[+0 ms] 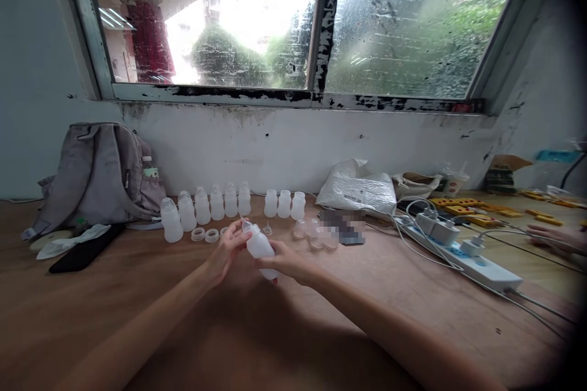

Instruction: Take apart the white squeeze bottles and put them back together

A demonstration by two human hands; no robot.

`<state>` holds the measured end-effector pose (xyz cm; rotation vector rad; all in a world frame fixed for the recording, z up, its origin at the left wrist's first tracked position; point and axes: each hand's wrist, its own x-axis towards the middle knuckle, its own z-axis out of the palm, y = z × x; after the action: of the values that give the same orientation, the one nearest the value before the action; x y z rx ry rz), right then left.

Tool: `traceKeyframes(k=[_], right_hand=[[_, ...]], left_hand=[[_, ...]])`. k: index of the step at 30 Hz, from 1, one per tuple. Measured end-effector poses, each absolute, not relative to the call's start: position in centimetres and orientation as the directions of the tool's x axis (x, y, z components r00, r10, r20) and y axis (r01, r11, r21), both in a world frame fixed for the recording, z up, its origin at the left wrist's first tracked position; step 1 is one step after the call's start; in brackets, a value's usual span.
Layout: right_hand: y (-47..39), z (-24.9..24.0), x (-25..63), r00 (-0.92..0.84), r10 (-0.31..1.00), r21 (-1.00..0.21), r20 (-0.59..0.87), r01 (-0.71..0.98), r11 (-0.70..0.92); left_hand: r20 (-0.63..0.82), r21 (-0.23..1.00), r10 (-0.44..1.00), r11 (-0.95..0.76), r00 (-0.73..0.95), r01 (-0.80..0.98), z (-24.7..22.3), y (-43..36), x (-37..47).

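Note:
A frosted white baby bottle (259,245) leans to the left above the table, held between both hands. My right hand (290,261) is wrapped round its lower body. At the top, my left hand (227,249) has its fingers closed on the clear nipple and collar end; the exact grip is partly hidden. Just behind the bottle lies a loose clear nipple (266,230). Several collar rings (211,236) lie left of it, some behind my left fingers. Several topped bottles (202,206) stand in a row behind, with three open-necked bottles (284,204) to their right.
Clear round caps (316,236) lie right of centre beside a blurred flat object (351,231). A silver bag (358,189) sits against the wall. A power strip (477,266) with cables runs along the right. Another person's hand (554,237) shows far right. A backpack (101,177) stands left.

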<state>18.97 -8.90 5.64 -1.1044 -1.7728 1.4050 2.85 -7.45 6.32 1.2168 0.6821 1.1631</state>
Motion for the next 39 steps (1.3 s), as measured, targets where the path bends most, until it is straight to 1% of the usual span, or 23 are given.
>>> traceKeyframes(k=[2, 3, 4, 5, 6, 7, 8, 10, 11, 12, 14, 16, 17, 18, 19, 20, 21, 23, 25, 28, 33, 37, 39], right_hand=[[-9.1, 5.0, 18.6, -0.367, 0.924, -0.918, 0.111, 0.319, 0.237], [-9.3, 4.8, 18.4, -0.351, 0.926, -0.906, 0.138, 0.333, 0.262], [-9.6, 4.7, 18.3, -0.370, 0.922, -0.917, 0.113, 0.319, 0.240], [-9.8, 4.6, 18.2, -0.425, 0.904, -0.947, 0.042, 0.271, 0.171], [-10.0, 4.7, 18.2, -0.510, 0.859, -0.978, -0.050, 0.200, 0.062], [-10.3, 4.8, 18.2, -0.611, 0.782, -0.991, -0.126, 0.119, -0.067], [-10.4, 5.0, 18.3, -0.705, 0.690, -0.981, -0.163, 0.042, -0.188], [-10.7, 5.3, 18.3, -0.820, 0.555, -0.939, -0.139, -0.070, -0.337], [-10.8, 5.5, 18.3, -0.837, 0.535, -0.930, -0.120, -0.094, -0.356], [-11.0, 5.5, 18.2, -0.827, 0.551, -0.936, -0.113, -0.097, -0.339], [-11.2, 5.6, 17.8, -0.723, 0.683, -0.980, -0.103, -0.045, -0.195], [-11.4, 5.7, 17.3, -0.534, 0.845, -0.996, 0.009, 0.068, 0.054], [-11.5, 5.7, 17.2, -0.447, 0.889, -0.977, 0.096, 0.130, 0.170], [-11.6, 5.7, 17.1, -0.394, 0.905, -0.952, 0.160, 0.180, 0.247], [-11.7, 5.7, 17.0, -0.386, 0.906, -0.941, 0.174, 0.205, 0.269], [-11.8, 5.7, 17.0, -0.418, 0.899, -0.952, 0.132, 0.201, 0.233], [-12.0, 5.7, 17.0, -0.479, 0.876, -0.974, 0.051, 0.172, 0.150], [-12.2, 5.5, 17.1, -0.642, 0.761, -0.995, -0.096, 0.072, -0.066], [-12.2, 5.2, 17.1, -0.764, 0.634, -0.971, -0.119, -0.043, -0.234], [-12.2, 4.5, 17.1, -0.834, 0.543, -0.918, -0.099, -0.134, -0.372], [-12.1, 3.8, 17.2, -0.893, 0.436, -0.867, -0.114, -0.125, -0.483], [-12.1, 4.1, 17.4, -0.915, 0.385, -0.880, -0.120, -0.081, -0.468], [-12.1, 4.4, 17.4, -0.907, 0.406, -0.899, -0.111, -0.083, -0.431]], left_hand=[[0.078, 0.974, 0.941, -0.001, 0.330, -0.228, 6.4, -7.8, 3.1], [0.042, 0.981, 0.948, 0.021, 0.314, -0.195, 6.4, -8.1, 3.3], [0.021, 0.982, 0.957, 0.034, 0.289, -0.184, 6.4, -8.4, 3.5], [0.013, 0.980, 0.962, 0.042, 0.272, -0.195, 6.4, -8.7, 3.6], [0.015, 0.974, 0.963, 0.048, 0.270, -0.223, 6.5, -9.0, 3.7], [0.021, 0.965, 0.956, 0.057, 0.291, -0.257, 6.7, -9.3, 3.8], [0.033, 0.955, 0.943, 0.068, 0.330, -0.289, 6.9, -9.6, 3.8], [0.069, 0.938, 0.908, 0.082, 0.413, -0.337, 7.4, -9.9, 3.7], [0.083, 0.931, 0.899, 0.084, 0.431, -0.355, 7.6, -10.0, 3.6], [0.092, 0.926, 0.901, 0.080, 0.423, -0.370, 7.7, -10.0, 3.6], [0.082, 0.923, 0.934, 0.060, 0.347, -0.380, 7.7, -10.1, 3.7], [0.052, 0.935, 0.967, 0.040, 0.248, -0.351, 7.5, -10.2, 4.0], [0.039, 0.945, 0.979, 0.030, 0.202, -0.327, 7.4, -10.3, 4.1], [0.029, 0.953, 0.986, 0.022, 0.164, -0.302, 7.3, -10.5, 4.3], [0.021, 0.958, 0.990, 0.020, 0.138, -0.286, 7.3, -10.7, 4.5], [0.018, 0.960, 0.992, 0.017, 0.124, -0.280, 7.3, -10.9, 4.6], [0.024, 0.957, 0.992, 0.012, 0.120, -0.289, 7.3, -11.1, 4.7], [0.057, 0.940, 0.988, -0.004, 0.146, -0.342, 7.3, -11.5, 4.7], [0.107, 0.914, 0.974, -0.018, 0.199, -0.406, 7.3, -11.7, 4.7], [0.143, 0.890, 0.952, -0.004, 0.271, -0.456, 7.2, -11.9, 4.5], [0.167, 0.884, 0.931, 0.005, 0.324, -0.468, 7.3, -12.4, 4.4], [0.222, 0.882, 0.888, -0.006, 0.404, -0.471, 7.5, -12.3, 4.3], [0.241, 0.882, 0.864, -0.004, 0.442, -0.472, 7.6, -11.9, 4.1]])
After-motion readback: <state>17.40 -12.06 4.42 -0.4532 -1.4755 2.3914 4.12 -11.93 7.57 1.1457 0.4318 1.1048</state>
